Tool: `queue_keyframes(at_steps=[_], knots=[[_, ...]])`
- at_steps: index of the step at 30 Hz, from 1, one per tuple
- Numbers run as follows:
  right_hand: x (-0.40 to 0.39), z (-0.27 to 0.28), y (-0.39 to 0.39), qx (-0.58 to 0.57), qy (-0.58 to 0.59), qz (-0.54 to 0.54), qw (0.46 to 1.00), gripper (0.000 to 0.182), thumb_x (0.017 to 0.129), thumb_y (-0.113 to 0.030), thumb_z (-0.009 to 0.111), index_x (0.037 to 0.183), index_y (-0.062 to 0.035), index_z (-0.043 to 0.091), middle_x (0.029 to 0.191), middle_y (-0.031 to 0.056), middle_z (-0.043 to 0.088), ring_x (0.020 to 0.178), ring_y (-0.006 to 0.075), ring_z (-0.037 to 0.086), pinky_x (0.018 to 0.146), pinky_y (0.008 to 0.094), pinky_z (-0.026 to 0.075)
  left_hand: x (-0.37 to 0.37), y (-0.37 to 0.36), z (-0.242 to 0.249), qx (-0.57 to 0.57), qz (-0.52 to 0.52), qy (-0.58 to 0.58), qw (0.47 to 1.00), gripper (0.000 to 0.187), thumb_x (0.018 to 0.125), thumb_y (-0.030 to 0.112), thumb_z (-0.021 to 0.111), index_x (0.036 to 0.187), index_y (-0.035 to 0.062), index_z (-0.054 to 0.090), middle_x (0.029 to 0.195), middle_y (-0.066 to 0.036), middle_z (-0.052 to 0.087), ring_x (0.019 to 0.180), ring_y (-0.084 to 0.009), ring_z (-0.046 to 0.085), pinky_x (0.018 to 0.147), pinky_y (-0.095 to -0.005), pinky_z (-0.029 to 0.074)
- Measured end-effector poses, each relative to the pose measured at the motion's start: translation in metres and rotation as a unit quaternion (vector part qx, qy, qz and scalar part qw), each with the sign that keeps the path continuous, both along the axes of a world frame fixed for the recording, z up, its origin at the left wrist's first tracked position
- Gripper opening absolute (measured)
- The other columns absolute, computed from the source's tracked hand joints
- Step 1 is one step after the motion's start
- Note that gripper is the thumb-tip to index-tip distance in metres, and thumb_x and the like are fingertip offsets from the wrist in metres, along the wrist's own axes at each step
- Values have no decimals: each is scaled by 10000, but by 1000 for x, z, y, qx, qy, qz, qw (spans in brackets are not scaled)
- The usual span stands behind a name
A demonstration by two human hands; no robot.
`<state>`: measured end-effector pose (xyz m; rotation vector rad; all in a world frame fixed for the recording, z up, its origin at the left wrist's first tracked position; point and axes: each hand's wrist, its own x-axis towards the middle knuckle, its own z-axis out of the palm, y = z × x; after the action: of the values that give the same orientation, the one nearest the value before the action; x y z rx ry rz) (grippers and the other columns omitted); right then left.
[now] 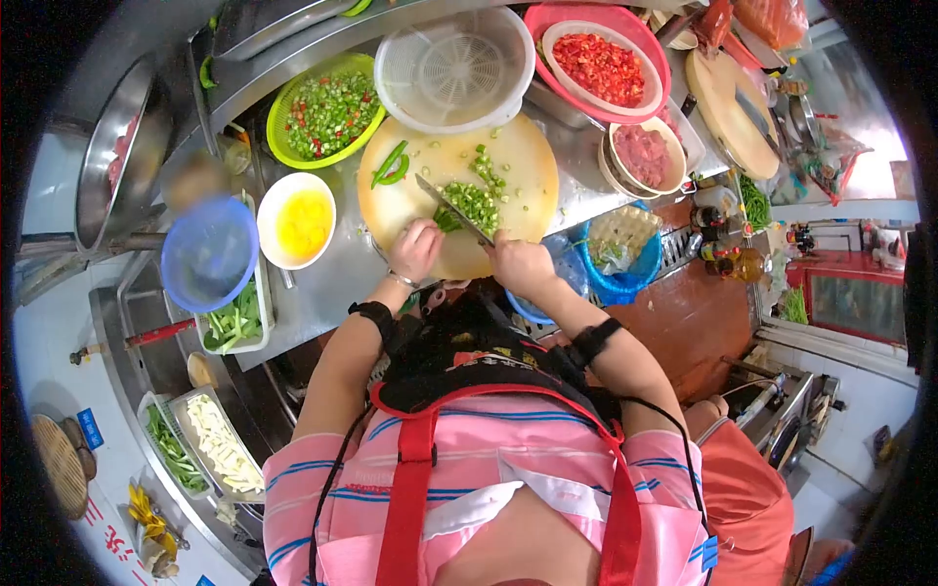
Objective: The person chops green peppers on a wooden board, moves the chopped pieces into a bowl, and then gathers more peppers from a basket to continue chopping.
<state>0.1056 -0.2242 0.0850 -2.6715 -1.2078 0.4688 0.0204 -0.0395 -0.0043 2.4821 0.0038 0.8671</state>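
My right hand (521,264) is closed round the handle of a kitchen knife (455,212), its blade angled up and to the left over a round cutting board (532,176). Against the blade lie chopped green peppers (474,203) in a small heap, with loose bits scattered around. My left hand (416,248) rests at the board's near edge with curled fingers, pressed on green pepper pieces (447,219) left of the blade. Two whole green peppers (394,168) lie on the board's upper left. My fingertips partly hide the pieces under them.
A green basket (278,127) of chopped peppers, a white strainer (454,68) and a pink basin (664,59) with red peppers stand behind the board. Left are a bowl of eggs (305,227) and a blue bowl (208,254). Right are a meat bowl (647,159) and a blue basket (616,283).
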Motion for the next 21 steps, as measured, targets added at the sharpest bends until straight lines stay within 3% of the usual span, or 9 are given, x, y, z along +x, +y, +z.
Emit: queue_keyframes(at_steps=[3,6,8,13,15,21], knots=[[-3,-43,12,-24,-42,3,999,306,877,-325,453,831,-31,525,628,162,618,557,304,623,490,402,494,2,3,4,10,-11,14,1000,108,710,71,657,762,44,566,872,-82,566,767,-256,564,665,-333,469],[6,-35,6,-9,-17,3,1000,314,879,-328,446,835,-26,519,626,165,616,557,308,623,490,399,495,-3,0,4,15,-4,16,1000,139,702,87,669,792,46,571,883,-82,566,788,-255,563,668,-332,467],[3,-13,-2,-4,-17,-4,1000,315,879,-328,442,842,-24,517,628,162,617,558,302,625,490,395,496,-7,-2,9,-14,56,33,998,166,693,100,678,810,46,574,891,-84,566,816,-259,558,701,-340,461],[-9,-17,2,29,21,-5,999,315,881,-324,434,869,-18,510,631,159,619,563,297,627,489,392,497,-13,1,5,19,45,28,998,195,666,100,691,813,45,575,888,-85,566,841,-268,550,755,-351,443],[-6,-38,13,-31,-15,20,999,313,885,-321,427,879,-18,503,632,166,616,569,303,626,488,405,495,-9,0,7,25,45,29,998,195,660,97,691,809,44,576,884,-84,566,844,-271,547,766,-354,438],[-3,2,-3,-15,23,14,1000,315,890,-312,412,895,-10,499,646,158,625,584,293,633,495,400,497,-8,-2,6,19,50,15,998,160,661,93,683,764,39,573,854,-85,566,832,-273,545,752,-356,441]])
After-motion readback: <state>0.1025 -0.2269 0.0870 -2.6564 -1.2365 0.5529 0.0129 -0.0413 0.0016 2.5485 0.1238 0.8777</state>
